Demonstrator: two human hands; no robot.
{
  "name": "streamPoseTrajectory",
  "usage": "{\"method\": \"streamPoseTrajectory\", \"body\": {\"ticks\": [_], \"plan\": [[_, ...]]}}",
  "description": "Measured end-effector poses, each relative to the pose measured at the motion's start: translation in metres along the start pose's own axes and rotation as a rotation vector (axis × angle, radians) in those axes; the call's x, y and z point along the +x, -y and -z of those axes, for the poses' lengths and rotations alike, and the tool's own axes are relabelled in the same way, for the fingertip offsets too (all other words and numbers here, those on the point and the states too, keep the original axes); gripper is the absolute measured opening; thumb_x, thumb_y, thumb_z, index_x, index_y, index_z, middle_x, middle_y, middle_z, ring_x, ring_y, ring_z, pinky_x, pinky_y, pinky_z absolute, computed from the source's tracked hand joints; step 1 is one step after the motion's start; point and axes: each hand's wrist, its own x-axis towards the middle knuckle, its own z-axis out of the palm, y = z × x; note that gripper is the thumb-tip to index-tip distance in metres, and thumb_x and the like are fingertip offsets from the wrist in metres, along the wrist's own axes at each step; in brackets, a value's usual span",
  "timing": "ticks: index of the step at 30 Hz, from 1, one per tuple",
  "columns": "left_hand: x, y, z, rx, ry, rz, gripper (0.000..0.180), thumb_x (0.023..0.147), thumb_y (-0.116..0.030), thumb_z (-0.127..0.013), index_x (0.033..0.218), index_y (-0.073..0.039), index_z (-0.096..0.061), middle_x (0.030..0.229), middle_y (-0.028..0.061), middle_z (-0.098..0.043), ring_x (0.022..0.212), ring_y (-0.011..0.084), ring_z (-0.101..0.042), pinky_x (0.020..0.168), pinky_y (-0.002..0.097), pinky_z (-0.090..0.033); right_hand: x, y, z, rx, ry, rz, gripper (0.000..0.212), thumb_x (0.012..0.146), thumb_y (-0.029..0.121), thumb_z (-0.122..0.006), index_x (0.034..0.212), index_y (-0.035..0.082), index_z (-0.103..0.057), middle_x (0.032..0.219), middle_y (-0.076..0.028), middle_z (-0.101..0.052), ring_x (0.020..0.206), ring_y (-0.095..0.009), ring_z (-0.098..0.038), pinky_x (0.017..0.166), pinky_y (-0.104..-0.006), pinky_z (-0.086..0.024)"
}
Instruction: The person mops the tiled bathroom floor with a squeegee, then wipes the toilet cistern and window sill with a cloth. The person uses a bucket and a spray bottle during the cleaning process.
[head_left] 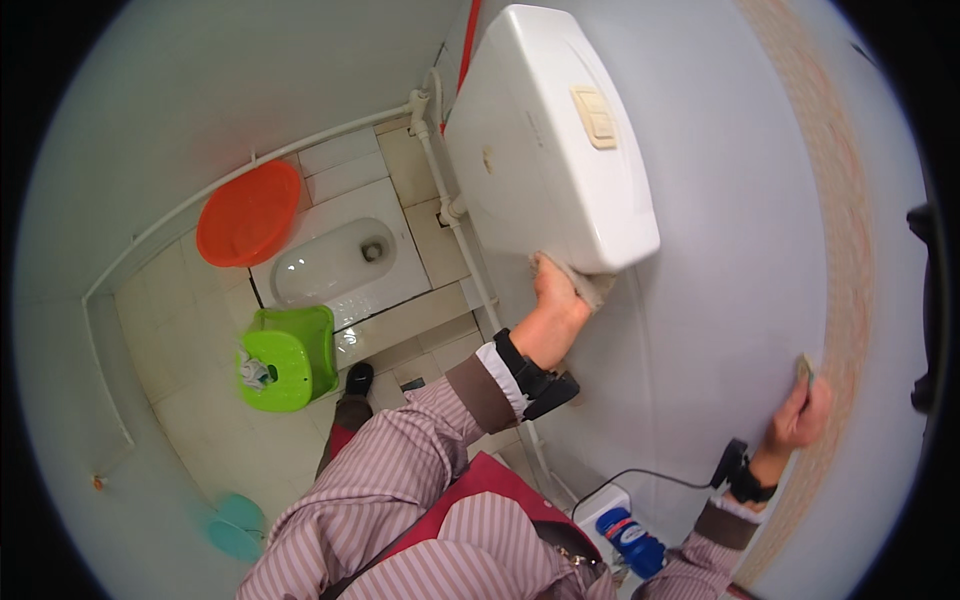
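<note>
My left hand [556, 300] is closed round a grey-brown cloth [592, 287] and presses it to the near end of a white toilet cistern [540, 130] on the wall. The cistern has a cream double flush button [596, 117] on its top. Over at the right, my right hand [803, 412] is closed, close to the wall's patterned border strip [830, 330]. A small, flat, greenish-yellow pad [806, 366] pokes out from its fingertips; most of it is hidden by the hand.
Below the cistern lies a squat toilet [335, 262] on a raised tiled step. Around it are an orange basin [248, 215], a green plastic stool [285, 362] with a crumpled cloth [254, 370] on it, and white pipes [425, 150]. A blue bottle [630, 542] and a teal bucket [237, 527] are nearer me.
</note>
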Motion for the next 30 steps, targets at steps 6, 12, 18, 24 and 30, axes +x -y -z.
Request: {"method": "streamPoseTrajectory", "body": {"ticks": [6,12,18,24,30], "plan": [[-0.059,0.025,-0.04,0.036,0.34,0.236,0.044,0.093,-0.028,-0.026,0.119,0.007,-0.034,0.113,0.0162,-0.049,0.103,0.0291,-0.05,0.088,0.0383,-0.044,0.003,0.004,0.002,-0.058,-0.044,-0.002,0.015,0.074,-0.003,-0.062,0.088,-0.003,-0.056,0.081,-0.016,-0.059,0.07,-0.03,-0.057,0.064,-0.0325,-0.047],[-0.108,0.029,-0.071,1.063,0.421,0.173,0.021,0.087,-0.022,-0.046,0.098,-0.004,-0.048,0.085,0.0073,-0.054,0.071,0.0165,-0.054,0.059,0.027,-0.046,0.003,0.002,0.002,-0.084,-0.123,0.009,0.017,0.071,0.001,-0.065,0.086,0.002,-0.058,0.082,-0.013,-0.059,0.07,-0.028,-0.057,0.06,-0.0328,-0.047],[-0.091,0.061,-0.201,1.309,0.599,-0.121,0.027,0.084,-0.022,-0.051,0.101,-0.001,-0.052,0.085,0.0109,-0.058,0.07,0.0218,-0.056,0.061,0.0315,-0.047,0.005,0.002,0.005,-0.044,-0.185,0.001,0.012,0.07,0.007,-0.063,0.077,0.006,-0.053,0.077,-0.006,-0.054,0.064,-0.026,-0.052,0.054,-0.0334,-0.042],[-0.092,0.093,-0.339,1.192,1.478,-0.436,0.029,0.092,-0.03,-0.032,0.079,-0.007,-0.046,0.066,0.0063,-0.044,0.061,0.0204,-0.042,0.057,0.0313,-0.037,0.005,0.005,0.014,0.032,-0.201,0.003,0.012,0.07,0.004,-0.063,0.076,0.005,-0.052,0.073,-0.007,-0.053,0.063,-0.026,-0.052,0.054,-0.0323,-0.042],[-0.044,0.013,-0.266,1.85,1.71,-1.571,0.018,0.08,-0.016,-0.049,0.092,-0.004,-0.054,0.084,0.0082,-0.054,0.078,0.0239,-0.05,0.07,0.0361,-0.042,0.004,0.001,0.011,-0.011,-0.213,-0.017,0.013,0.069,0.006,-0.059,0.068,0.007,-0.047,0.067,-0.005,-0.045,0.061,-0.023,-0.049,0.053,-0.0322,-0.04]]}}
